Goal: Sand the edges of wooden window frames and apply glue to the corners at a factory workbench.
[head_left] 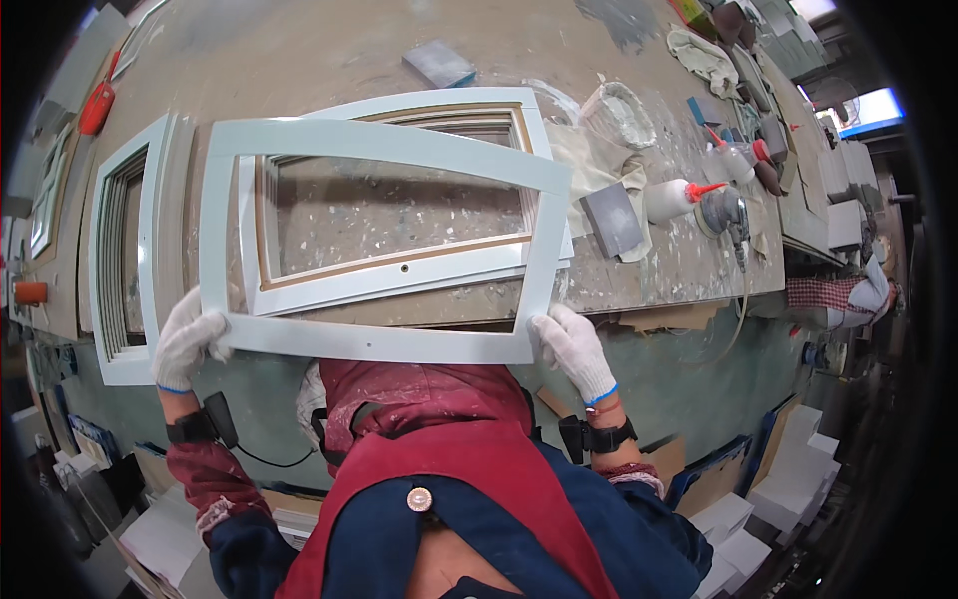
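I hold a pale grey-white rectangular frame point(384, 152) up in front of me over the workbench. My left hand point(186, 337), in a white glove, grips its lower left corner. At the lower right corner, my right hand point(573, 345), also gloved, grips the frame. Through the opening I see a second, similar frame point(399, 278) with brown inner edges lying flat on the bench. A third frame point(122, 262) lies at the left.
The paint-spattered workbench point(299, 50) carries grey sanding blocks point(610, 220), a white squeeze bottle with a red tip point(676, 198), a round sander point(720, 212), rags and a plastic-lined bowl point(619, 113). White boxes point(788, 489) are stacked on the floor at the right.
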Motion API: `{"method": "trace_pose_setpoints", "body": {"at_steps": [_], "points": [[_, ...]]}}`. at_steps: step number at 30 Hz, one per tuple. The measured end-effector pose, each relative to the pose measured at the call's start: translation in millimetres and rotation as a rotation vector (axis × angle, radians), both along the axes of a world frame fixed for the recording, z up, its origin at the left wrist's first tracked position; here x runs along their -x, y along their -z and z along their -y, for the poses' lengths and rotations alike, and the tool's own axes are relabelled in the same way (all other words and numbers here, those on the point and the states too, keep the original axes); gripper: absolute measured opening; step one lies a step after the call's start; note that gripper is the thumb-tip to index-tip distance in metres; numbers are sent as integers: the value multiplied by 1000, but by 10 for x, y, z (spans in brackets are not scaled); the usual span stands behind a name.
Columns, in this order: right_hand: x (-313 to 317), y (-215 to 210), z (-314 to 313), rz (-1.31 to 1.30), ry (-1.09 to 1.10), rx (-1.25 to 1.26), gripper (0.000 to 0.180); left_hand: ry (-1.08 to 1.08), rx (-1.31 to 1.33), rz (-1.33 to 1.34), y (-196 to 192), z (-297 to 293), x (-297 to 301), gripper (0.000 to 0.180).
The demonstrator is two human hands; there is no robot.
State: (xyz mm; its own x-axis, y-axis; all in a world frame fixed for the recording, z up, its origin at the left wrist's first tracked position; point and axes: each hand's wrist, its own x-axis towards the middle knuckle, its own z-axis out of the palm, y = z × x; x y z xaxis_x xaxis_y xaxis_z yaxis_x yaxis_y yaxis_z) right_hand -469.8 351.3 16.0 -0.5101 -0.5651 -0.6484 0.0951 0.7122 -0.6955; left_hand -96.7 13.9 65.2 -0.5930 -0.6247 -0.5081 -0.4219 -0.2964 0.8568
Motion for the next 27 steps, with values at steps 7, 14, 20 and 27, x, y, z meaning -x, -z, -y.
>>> {"method": "trace_pose_setpoints", "body": {"at_steps": [7, 14, 20, 27], "points": [[-277, 11, 53, 350, 74, 226, 28, -1, 332, 28, 253, 763, 488, 46], [-576, 77, 269, 542, -119, 272, 28, -298, 522, 0, 381, 877, 926, 57], [-447, 202, 214, 575, -293, 309, 30, -124, 792, 86, 234, 275, 943, 51], [-180, 365, 37, 541, 59, 254, 30, 303, 899, 107, 223, -793, 996, 27]]}}
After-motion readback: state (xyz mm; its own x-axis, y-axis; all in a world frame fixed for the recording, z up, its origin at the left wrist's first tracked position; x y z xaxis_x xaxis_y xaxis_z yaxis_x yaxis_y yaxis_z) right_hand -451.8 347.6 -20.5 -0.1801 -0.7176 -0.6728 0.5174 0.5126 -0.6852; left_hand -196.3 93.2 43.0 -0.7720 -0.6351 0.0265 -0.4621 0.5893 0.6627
